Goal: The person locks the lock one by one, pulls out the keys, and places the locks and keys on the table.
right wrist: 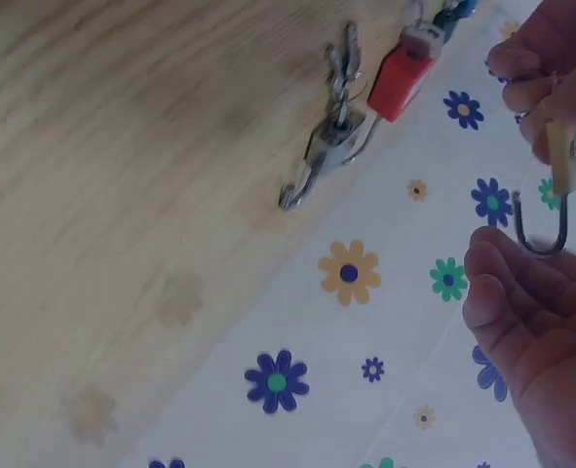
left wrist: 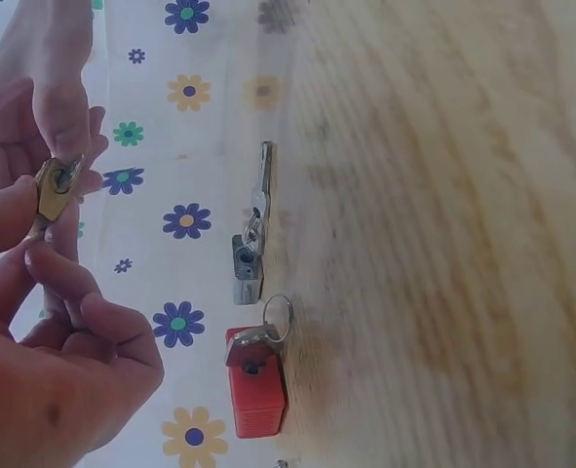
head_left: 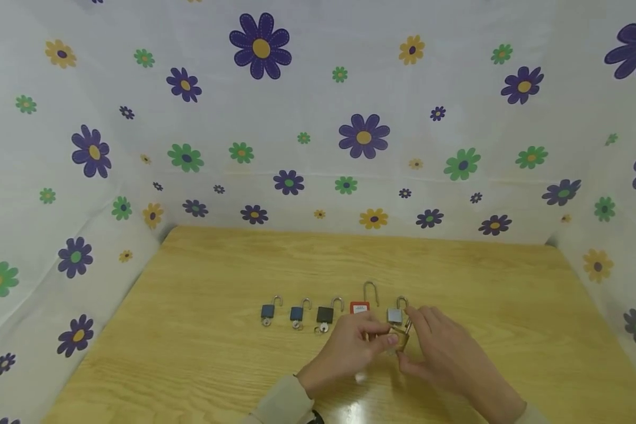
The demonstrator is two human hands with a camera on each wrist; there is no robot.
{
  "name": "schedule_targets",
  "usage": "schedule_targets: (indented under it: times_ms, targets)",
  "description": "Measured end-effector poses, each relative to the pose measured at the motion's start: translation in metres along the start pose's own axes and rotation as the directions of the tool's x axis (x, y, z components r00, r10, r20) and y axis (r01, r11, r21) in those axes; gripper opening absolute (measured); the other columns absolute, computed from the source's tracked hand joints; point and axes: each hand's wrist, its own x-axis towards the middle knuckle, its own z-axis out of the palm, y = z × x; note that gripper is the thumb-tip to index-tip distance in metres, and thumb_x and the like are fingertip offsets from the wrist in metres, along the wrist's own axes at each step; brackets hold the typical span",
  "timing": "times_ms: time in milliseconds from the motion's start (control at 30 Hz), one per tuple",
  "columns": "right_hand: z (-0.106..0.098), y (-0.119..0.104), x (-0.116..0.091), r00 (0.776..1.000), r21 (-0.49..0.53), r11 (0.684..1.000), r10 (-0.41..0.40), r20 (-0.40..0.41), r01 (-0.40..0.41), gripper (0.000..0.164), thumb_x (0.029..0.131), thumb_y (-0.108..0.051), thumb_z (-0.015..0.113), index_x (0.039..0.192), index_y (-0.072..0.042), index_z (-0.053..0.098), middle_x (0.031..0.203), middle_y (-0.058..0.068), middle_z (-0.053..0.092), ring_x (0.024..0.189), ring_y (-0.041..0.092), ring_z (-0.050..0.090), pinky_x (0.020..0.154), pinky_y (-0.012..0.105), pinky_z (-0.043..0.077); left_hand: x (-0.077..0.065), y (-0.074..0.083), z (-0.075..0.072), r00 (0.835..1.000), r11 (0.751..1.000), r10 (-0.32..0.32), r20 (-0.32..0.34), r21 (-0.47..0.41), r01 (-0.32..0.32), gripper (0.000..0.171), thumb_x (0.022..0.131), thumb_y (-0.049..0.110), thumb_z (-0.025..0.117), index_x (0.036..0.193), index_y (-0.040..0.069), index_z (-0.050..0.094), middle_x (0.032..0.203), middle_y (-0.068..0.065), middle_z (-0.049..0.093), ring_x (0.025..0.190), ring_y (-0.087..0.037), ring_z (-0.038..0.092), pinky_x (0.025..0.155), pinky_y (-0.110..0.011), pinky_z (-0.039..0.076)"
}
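A small brass padlock (head_left: 401,338) is held up between the two hands over the table, its steel shackle (right wrist: 542,244) swung out with one end free. My left hand (head_left: 348,343) pinches the padlock's body between thumb and fingers. On the other side, my right hand (head_left: 445,348) has its thumb at the lower corner of the body and its fingertips by the shackle. In the left wrist view the brass body (left wrist: 53,189) shows its underside, partly covered by fingers. Just beyond the hands lies a silver padlock (head_left: 394,316) with its shackle raised.
A red padlock (head_left: 360,307) with a tall shackle lies in the row, partly behind the left hand. Farther left are a black padlock (head_left: 325,315) and two blue padlocks (head_left: 296,314), all unlatched with keys in them. Flowered cloth (head_left: 318,118) walls the wooden table (head_left: 201,365) at back and sides.
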Motion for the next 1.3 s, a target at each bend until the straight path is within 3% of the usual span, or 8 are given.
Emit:
schedule_targets:
  times_ms: [167,300,533,767,1000,1300]
  targets:
    - [-0.002,-0.004,0.001,0.998,0.142,0.989,0.047,-0.039,-0.041,0.069,0.069,-0.015,0.076,0.129,0.007,0.050,0.102,0.019,0.067,0.087,0.024,0.065,0.065,0.038,0.061,0.002,0.001,-0.001,0.999,0.999,-0.023,-0.029,-0.042,0.022,0.019,0.090,0.026,0.070,0.099,0.013,0.080,0.076,0.001,0.069,0.062,-0.005,0.052,0.053,-0.016,0.043]
    - [-0.004,-0.008,0.000,0.997,0.237,0.971,0.054,-0.048,-0.041,0.069,0.070,-0.003,0.077,0.132,0.006,0.049,0.107,0.019,0.064,0.086,0.019,0.061,0.064,0.035,0.060,0.003,0.000,0.000,0.999,0.997,-0.042,-0.023,-0.060,0.041,0.018,0.090,0.024,0.070,0.100,0.012,0.079,0.077,0.000,0.070,0.061,-0.004,0.051,0.054,-0.016,0.043]
    - [-0.004,-0.012,0.004,0.992,0.360,0.925,0.127,0.015,-0.124,0.071,0.067,0.009,0.079,0.131,0.009,0.047,0.109,0.015,0.063,0.095,0.018,0.060,0.069,0.033,0.060,0.002,-0.003,0.001,0.998,0.994,-0.059,-0.012,-0.095,0.058,0.018,0.090,0.023,0.070,0.102,0.011,0.079,0.085,-0.001,0.073,0.065,-0.004,0.054,0.057,-0.017,0.045]
    - [-0.010,-0.018,0.006,0.985,0.302,0.938,0.157,0.067,-0.170,0.080,0.066,0.013,0.078,0.137,0.008,0.042,0.109,0.019,0.063,0.090,0.020,0.058,0.067,0.035,0.058,0.003,0.000,0.001,1.000,0.999,-0.009,-0.018,-0.042,0.009,0.020,0.091,0.022,0.069,0.103,0.010,0.078,0.085,-0.001,0.073,0.065,-0.004,0.054,0.055,-0.017,0.047]
    - [-0.011,-0.020,0.006,0.979,0.272,0.942,0.176,0.105,-0.199,0.073,0.067,0.012,0.079,0.132,0.006,0.046,0.108,0.018,0.062,0.086,0.020,0.059,0.065,0.035,0.058,0.003,0.000,0.002,1.000,0.999,0.000,-0.015,-0.036,0.000,0.020,0.091,0.022,0.069,0.103,0.009,0.078,0.086,-0.001,0.073,0.066,-0.004,0.055,0.055,-0.017,0.048]
    - [-0.010,-0.014,0.003,0.999,0.155,0.987,0.042,0.003,-0.042,0.077,0.064,0.001,0.083,0.132,0.009,0.048,0.101,0.016,0.064,0.086,0.020,0.061,0.063,0.033,0.060,0.002,-0.002,0.003,1.000,0.999,0.007,-0.019,-0.037,-0.008,0.018,0.091,0.019,0.069,0.102,0.009,0.078,0.084,0.000,0.073,0.066,-0.004,0.056,0.056,-0.016,0.050]
